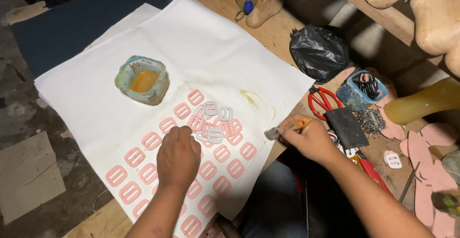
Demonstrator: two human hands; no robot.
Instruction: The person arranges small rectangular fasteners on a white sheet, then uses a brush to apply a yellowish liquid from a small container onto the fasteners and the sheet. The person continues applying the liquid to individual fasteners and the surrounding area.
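Hidden: the left hand (178, 157) covers some pink buckle pieces (148, 173); the brush's (287, 127) bristle end is hard to make out.
Tub (142, 80): amber glue inside, on the white sheet (201, 41).
Blue cup (362, 92): dark buckles, on the table (273, 32).
Left hand: fingers curled, pressing down beside grey buckle pieces (214, 123).
Right hand (311, 139): closed around the orange-handled brush at the sheet's edge.

Bare white sheet (201, 41) lies open beyond the glue tub (142, 80) (left); scissors (320, 101), cup (362, 90) and black bag (319, 52) crowd the right.
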